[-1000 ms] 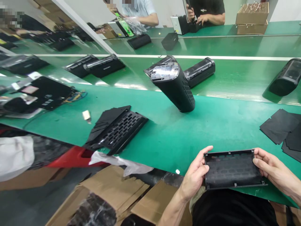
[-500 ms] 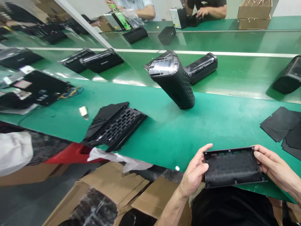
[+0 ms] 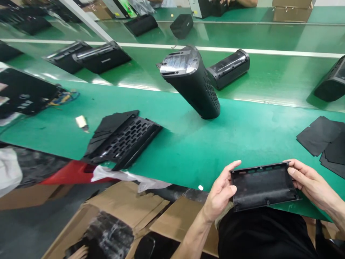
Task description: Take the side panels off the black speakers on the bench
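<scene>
A black plastic panel (image 3: 264, 187), shallow and tray-like with slots along its far edge, is held between both hands at the bench's near edge. My left hand (image 3: 222, 192) grips its left end, thumb on the inner face. Around the right end my right hand (image 3: 306, 178) is closed, thumb over the rim. Thin black sheets (image 3: 323, 133) lie to the right of the hands. Farther off stands a tall black housing (image 3: 192, 84) with a perforated side. To the left, a black perforated grille panel (image 3: 126, 138) rests partly on more dark sheets (image 3: 107, 124).
The green bench (image 3: 256, 136) borders a conveyor (image 3: 275, 79) carrying several black units. A black box (image 3: 25, 91) with wires and a small white object (image 3: 81, 123) are at left. Below are open cardboard boxes (image 3: 121, 205); another person's hand (image 3: 79, 253) reaches there. People sit across the line.
The view has tipped down, so most things sit higher. The panel stays in both hands, its inner face tilted slightly. Another person's hand has appeared at the lower left box.
</scene>
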### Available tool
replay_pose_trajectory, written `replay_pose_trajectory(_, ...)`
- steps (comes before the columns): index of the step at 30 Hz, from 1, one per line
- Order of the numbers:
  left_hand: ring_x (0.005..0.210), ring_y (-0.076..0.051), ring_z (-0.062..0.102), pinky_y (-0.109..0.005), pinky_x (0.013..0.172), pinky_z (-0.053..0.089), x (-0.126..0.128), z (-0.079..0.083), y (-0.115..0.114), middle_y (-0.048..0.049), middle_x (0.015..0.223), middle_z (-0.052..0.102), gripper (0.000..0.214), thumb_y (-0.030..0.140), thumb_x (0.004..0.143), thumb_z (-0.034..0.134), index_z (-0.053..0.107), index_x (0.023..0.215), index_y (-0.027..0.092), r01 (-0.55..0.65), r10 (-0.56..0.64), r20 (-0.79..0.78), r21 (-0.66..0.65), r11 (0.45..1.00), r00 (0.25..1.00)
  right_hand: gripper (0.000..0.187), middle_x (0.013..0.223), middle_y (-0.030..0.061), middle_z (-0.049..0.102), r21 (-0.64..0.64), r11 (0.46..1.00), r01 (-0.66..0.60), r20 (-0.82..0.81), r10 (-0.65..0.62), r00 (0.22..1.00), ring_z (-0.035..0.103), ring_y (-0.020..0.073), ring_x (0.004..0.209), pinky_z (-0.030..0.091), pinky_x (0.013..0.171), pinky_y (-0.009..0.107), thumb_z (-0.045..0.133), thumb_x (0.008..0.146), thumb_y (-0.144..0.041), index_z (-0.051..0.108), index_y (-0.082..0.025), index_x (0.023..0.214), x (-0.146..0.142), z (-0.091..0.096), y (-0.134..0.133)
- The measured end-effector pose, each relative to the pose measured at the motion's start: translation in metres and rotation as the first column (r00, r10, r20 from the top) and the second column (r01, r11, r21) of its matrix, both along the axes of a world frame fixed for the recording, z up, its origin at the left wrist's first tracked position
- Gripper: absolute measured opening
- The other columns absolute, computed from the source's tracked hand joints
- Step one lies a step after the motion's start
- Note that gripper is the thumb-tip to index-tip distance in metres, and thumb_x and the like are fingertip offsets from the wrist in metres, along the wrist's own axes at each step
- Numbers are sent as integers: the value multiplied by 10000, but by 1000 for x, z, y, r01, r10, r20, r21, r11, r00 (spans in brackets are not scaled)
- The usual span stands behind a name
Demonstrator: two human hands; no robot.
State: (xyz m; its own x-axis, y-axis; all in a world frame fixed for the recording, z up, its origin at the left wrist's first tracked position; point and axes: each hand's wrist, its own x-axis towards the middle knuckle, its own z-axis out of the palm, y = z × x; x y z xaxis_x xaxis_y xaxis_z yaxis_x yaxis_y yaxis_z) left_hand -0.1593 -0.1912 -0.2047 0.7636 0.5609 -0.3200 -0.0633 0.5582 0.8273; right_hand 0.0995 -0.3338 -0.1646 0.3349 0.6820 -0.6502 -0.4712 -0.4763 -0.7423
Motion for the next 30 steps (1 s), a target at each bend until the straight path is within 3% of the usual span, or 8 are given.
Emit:
replay_pose_trajectory(5, 1200, -339, 669, -468, 1077, 477, 6, 5, -1, -123, 1268, 734, 703, 424, 882, 702, 543, 1528, 196, -17, 27, 84, -116, 993, 996, 528, 763, -4, 584, -4, 1000, -2, -65, 1, 998, 548, 170, 690, 507, 636, 281, 881, 752, -691, 662, -255, 951, 1, 1, -1)
replay_pose_trajectory(13, 853, -230, 728, -334, 806, 544, 14, 17, 2, -72, 935, 774, 657, 762, 940, 588, 693, 1226, 180, -23, 100, 145, -458, 889, 984, 478, 726, -21, 506, 27, 999, -42, -34, 43, 999, 432, 131, 622, 390, 528, 223, 891, 763, -659, 708, -244, 914, 9, -4, 10)
replay_pose_trajectory(18, 824, -221, 740, -314, 792, 545, 31, 4, 17, -82, 944, 790, 655, 783, 945, 559, 719, 1052, 157, 314, -207, 238, -640, 702, 949, 549, 671, -49, 485, 142, 977, -156, -113, 173, 978, 404, 93, 582, 343, 520, 203, 939, 687, -656, 636, -210, 789, -2, 17, 43)
replay_pose_trajectory(21, 757, -299, 748, -377, 694, 563, 41, -10, 22, -163, 967, 788, 978, 960, 807, 515, 729, 1147, 69, 689, -520, 466, -589, 422, 716, 522, 671, -30, 544, 157, 931, -330, -83, 346, 935, 462, 104, 565, 380, 512, 223, 864, 754, -694, 671, -211, 793, 6, 32, 64)
replay_pose_trajectory(23, 678, -298, 737, -354, 601, 542, 43, -19, 22, -176, 952, 781, 1087, 1008, 741, 518, 724, 1193, 42, 779, -572, 549, -548, 305, 610, 479, 766, 27, 662, 60, 917, -394, 153, 382, 912, 593, 162, 636, 464, 538, 269, 845, 778, -667, 742, -209, 871, 33, 44, 78)
replay_pose_trajectory(24, 654, -290, 734, -336, 570, 531, 42, -23, 22, -169, 945, 779, 1088, 1007, 733, 528, 722, 1214, 50, 780, -550, 567, -545, 307, 613, 460, 871, 70, 720, -13, 928, -373, 321, 357, 877, 658, 208, 722, 505, 573, 301, 847, 788, -628, 768, -200, 938, 55, 52, 86)
replay_pose_trajectory(26, 642, -279, 740, -313, 545, 527, 40, -28, 21, -158, 951, 778, 1054, 986, 753, 531, 713, 1248, 74, 725, -448, 571, -569, 387, 688, 483, 1125, 144, 745, -63, 997, -48, 706, 79, 704, 691, 276, 960, 558, 740, 358, 894, 768, -525, 760, -175, 1073, 111, 67, 102)
replay_pose_trajectory(30, 680, -285, 768, -322, 573, 558, 33, -32, 23, -167, 1001, 777, 943, 887, 846, 532, 679, 1320, 86, 624, -244, 607, -555, 550, 756, 708, 1599, 404, 335, 24, 928, 371, 914, -171, 367, 476, 374, 1389, 451, 953, 472, 714, 921, -557, 580, 5, 1330, 217, 88, 127)
